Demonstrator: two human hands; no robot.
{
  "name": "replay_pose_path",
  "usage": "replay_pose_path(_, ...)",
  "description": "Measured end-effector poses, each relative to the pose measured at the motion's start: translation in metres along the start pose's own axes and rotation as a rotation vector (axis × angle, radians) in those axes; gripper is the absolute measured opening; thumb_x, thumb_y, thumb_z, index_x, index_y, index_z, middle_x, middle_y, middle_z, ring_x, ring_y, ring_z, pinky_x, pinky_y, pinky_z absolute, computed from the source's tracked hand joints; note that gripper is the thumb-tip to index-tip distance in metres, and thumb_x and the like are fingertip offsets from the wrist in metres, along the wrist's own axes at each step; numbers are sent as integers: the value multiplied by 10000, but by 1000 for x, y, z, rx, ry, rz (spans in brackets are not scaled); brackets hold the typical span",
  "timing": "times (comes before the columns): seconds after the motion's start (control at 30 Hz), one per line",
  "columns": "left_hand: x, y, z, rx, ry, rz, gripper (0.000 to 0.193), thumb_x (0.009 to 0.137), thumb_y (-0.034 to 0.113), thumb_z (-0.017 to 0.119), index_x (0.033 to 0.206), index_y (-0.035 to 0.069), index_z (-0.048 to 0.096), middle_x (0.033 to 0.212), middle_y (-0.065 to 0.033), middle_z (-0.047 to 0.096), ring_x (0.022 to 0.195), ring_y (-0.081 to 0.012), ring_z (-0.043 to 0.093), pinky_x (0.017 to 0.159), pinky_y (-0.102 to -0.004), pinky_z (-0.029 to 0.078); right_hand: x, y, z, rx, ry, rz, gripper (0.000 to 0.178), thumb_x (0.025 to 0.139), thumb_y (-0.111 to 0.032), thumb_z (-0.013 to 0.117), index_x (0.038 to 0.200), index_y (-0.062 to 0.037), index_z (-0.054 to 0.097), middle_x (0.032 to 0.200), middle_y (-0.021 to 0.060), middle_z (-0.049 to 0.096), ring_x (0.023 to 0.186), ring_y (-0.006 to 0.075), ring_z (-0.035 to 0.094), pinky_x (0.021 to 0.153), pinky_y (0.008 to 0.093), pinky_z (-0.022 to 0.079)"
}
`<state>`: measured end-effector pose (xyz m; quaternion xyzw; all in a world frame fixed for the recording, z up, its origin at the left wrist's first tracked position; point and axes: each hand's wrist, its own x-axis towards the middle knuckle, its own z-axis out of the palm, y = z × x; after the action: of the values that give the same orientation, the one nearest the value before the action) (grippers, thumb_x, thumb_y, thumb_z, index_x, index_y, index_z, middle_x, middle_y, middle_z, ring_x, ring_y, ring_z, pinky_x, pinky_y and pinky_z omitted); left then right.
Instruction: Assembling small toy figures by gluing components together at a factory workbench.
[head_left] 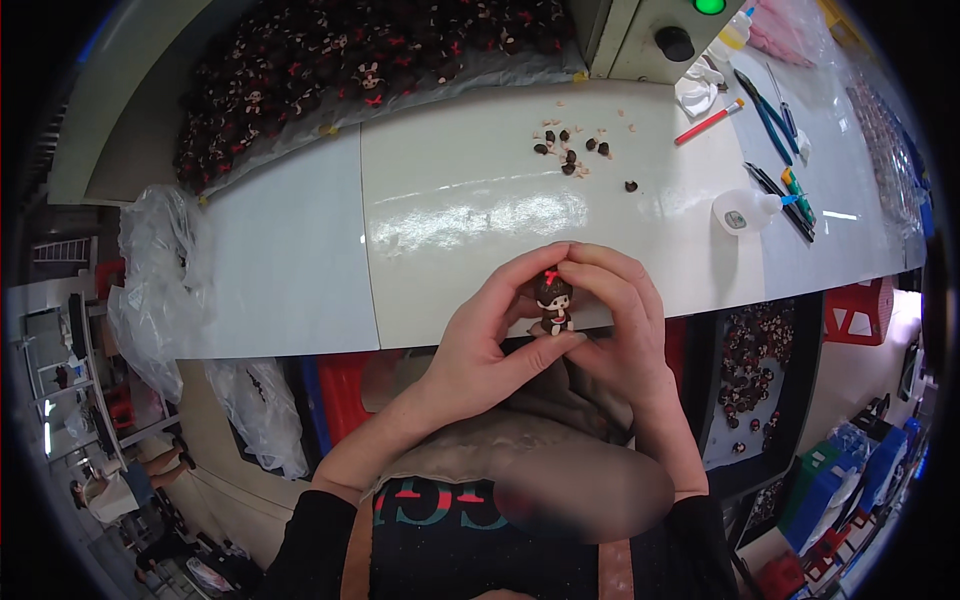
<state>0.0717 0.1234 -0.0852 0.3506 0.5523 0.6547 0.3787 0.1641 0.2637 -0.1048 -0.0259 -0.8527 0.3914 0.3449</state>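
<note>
A small brown doll figurine [553, 302] with a red bow on its head is held upright at the table's near edge. My left hand [497, 318] curves round one side of it, thumb under its base and fingertips at its top. From the other side, my right hand [622, 308] closes on the same figurine, fingers over its head and thumb near its base. The fingertips of both hands meet above the bow. Farther up the white table [460, 280] lie several small dark brown pieces [570, 158] among pale crumbs.
A large heap of similar figurines [330, 90] lies at the back left. To the right are a white squeeze bottle [745, 212], a red brush [708, 122], pliers [768, 115] and pens [783, 200]. A dark tray of figurines [750, 380] sits below the table's right side.
</note>
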Motion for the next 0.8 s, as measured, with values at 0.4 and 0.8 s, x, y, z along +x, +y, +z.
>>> replay_pose_path(0.4, -1, 1, -1, 2, -13, -2, 679, 793, -73, 634, 1381, -11, 299, 1346, -85, 386, 1208, -146, 421, 1004, -312, 391, -4, 2, 7, -11, 25, 7, 564, 548, -67, 745, 1081, -98, 564, 1111, 71, 609, 947, 220, 609, 751, 312, 468)
replay_pose_path(0.8, 3, 7, -3, 123, 0, 5, 690, 781, -74, 631, 1392, 15, 322, 1236, -77, 411, 1056, -125, 479, 887, -250, 439, -1, -3, 6, -20, -19, 9, 567, 591, -56, 783, 1098, -74, 532, 1085, 107, 600, 954, 245, 599, 772, 328, 489)
